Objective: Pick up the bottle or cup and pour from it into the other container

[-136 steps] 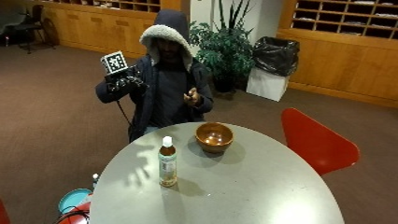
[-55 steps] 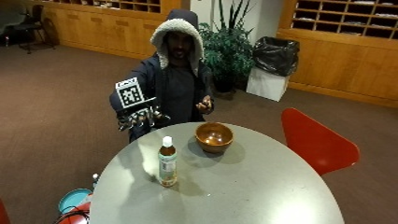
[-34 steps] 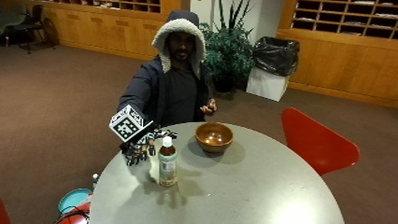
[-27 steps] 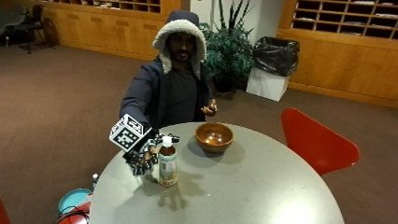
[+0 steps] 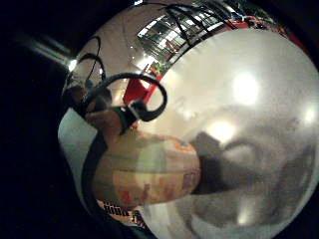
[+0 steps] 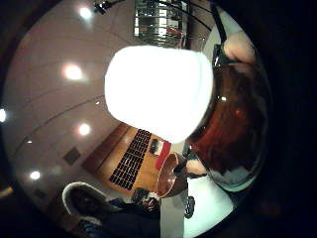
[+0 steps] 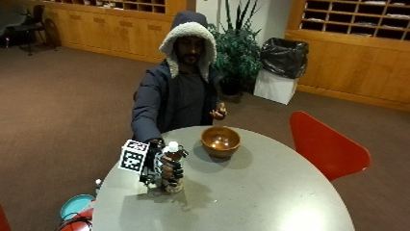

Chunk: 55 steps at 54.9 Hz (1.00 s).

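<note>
A slim clear bottle (image 7: 171, 166) with a white cap and a printed label stands upright on the round, smooth grey surface (image 7: 269, 192), long axis vertical. The gloved right hand (image 7: 168, 167) wraps its fingers around the bottle's body. A rounded, glossy wooden bowl (image 7: 220, 141) sits near the bottle, toward the person.

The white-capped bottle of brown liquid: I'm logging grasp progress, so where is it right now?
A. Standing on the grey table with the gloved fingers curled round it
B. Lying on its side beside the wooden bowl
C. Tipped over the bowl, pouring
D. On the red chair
A: in the outside view the white-capped bottle of brown liquid stands upright on the round grey table, the gloved right hand wrapped round it, apart from the brown wooden bowl.
</note>
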{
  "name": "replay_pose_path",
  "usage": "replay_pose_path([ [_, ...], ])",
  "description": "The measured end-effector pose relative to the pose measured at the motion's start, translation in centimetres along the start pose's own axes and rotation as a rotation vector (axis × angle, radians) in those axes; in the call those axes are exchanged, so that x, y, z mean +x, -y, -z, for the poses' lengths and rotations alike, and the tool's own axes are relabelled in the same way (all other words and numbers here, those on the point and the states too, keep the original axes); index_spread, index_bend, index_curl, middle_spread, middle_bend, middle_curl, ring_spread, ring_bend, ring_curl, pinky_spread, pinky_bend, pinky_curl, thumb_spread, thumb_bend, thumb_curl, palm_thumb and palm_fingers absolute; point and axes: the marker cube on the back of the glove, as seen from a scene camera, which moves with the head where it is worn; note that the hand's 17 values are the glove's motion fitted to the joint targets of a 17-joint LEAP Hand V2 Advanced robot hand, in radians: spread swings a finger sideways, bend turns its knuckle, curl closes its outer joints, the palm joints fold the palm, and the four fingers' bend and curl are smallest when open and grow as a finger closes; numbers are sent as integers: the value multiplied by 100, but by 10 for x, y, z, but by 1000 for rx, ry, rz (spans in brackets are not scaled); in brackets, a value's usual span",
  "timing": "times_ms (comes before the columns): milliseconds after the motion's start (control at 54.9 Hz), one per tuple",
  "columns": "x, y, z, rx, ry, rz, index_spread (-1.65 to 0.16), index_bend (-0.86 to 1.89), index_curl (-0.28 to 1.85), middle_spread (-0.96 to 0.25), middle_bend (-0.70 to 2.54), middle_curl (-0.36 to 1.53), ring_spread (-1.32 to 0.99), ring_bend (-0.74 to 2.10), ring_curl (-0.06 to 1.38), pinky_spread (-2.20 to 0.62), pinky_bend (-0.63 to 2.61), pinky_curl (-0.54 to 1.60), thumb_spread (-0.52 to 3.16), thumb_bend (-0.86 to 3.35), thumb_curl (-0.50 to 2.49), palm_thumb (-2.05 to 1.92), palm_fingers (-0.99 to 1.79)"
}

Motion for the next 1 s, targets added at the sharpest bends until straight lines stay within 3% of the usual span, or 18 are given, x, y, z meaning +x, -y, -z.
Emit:
replay_pose_path([
  [291,-4,-6,3,66,26,85,-28,13,33,-21,33,42,-16,62,39,5,40,36,50,-3,59,93,119],
  [528,-63,-22,19,41,47,180,-26,14,34,-19,34,45,-16,65,41,-2,41,37,41,-4,64,92,121],
  [674,-125,-32,32,-16,-60,336,-25,14,35,-19,35,46,-16,64,42,-4,42,37,39,-4,66,92,121],
  [747,-155,-37,37,-42,-118,313,-25,14,35,-18,35,46,-16,64,42,-5,43,37,38,-4,67,92,121],
  [856,-184,-45,37,-66,-183,459,-25,14,35,-18,35,47,-15,64,42,-5,43,37,38,-4,68,92,121],
  [1001,-212,-66,26,-161,-428,537,-25,14,36,-18,35,47,-15,65,43,-6,43,37,37,-4,69,91,121],
])
